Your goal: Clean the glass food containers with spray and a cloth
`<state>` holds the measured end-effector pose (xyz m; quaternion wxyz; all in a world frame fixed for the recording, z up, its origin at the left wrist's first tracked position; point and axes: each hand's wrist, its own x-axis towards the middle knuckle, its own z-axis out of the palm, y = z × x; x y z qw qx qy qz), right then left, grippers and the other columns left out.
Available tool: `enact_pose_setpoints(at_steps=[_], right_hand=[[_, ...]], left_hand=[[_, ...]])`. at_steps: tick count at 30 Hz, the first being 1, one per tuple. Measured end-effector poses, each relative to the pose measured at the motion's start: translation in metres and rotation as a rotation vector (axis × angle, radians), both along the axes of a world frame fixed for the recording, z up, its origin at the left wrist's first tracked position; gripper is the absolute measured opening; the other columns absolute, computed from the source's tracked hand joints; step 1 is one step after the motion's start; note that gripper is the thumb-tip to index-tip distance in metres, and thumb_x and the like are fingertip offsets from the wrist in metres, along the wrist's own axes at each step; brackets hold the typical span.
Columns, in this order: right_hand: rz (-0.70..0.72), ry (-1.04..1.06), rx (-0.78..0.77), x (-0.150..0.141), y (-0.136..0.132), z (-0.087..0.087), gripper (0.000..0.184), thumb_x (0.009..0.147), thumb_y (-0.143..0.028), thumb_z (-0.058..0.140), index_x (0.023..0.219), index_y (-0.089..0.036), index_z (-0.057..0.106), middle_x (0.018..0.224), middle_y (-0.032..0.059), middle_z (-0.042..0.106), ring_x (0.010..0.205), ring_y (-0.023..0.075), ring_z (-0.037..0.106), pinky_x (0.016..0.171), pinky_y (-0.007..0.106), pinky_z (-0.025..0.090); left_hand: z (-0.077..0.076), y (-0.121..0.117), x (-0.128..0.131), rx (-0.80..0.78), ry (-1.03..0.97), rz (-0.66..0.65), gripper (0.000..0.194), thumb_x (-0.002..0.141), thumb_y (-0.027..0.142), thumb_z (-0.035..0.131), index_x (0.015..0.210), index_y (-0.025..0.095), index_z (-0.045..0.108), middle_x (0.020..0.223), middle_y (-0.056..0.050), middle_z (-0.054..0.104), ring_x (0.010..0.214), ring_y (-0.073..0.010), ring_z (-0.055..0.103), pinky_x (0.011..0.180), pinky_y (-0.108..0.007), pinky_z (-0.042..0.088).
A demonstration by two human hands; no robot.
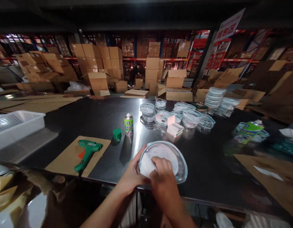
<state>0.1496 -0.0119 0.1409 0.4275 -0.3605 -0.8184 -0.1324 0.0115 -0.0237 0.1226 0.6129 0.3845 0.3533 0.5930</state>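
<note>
"What was held?"

"A round glass dish [163, 161] was held, tilted, at the front edge of the steel table [99, 117], low in the middle of the frame. A white sheet of paper [147, 166] was laid inside it."

"How was it held?"

"The dish was gripped at its left rim by the left hand [133, 171], but those fingers were hidden by the dish. The right hand [162, 174] was curled, and its fingers [160, 164] were pressed down on the sheet. If the sheet was pinched could not be told."

"What was near?"

"A green glue gun [87, 153] was laid on a cardboard sheet [65, 158] to the left. A green cap [117, 134] and a spray can [128, 124] were stood just above it. More glass dishes [214, 98] were set out at the right, and a small white box [175, 129] was left among them. A white plastic basket [15, 125] was seen at the far left."
</note>
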Motion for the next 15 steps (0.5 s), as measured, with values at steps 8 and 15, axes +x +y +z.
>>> enact_pose_setpoints(at_steps=[8,15], right_hand=[[-0.101,-0.053,0.187,0.017,0.021,-0.001,0.028,0.08,-0.003,0.039,0.06,-0.017,0.053,0.09,0.0144,0.06,0.08,0.0232,0.049,0.068,0.036,0.043],[0.067,-0.064,-0.032,0.022,0.022,-0.003,0.028,0.083,-0.002,0.037,0.081,-0.016,0.061,0.091,0.0081,0.06,0.08,0.0185,0.051,0.07,0.031,0.047]], left_hand=[[-0.003,0.0,0.0,0.037,-0.03,0.007,0.104,0.045,0.008,0.085,0.14,0.026,0.045,0.135,-0.009,0.057,0.121,-0.0287,0.054,0.088,-0.028,0.05],[-0.009,0.003,-0.004,0.034,-0.024,0.039,0.106,0.041,0.009,0.087,0.138,0.024,0.048,0.131,-0.01,0.06,0.121,-0.0287,0.054,0.093,-0.029,0.047]])
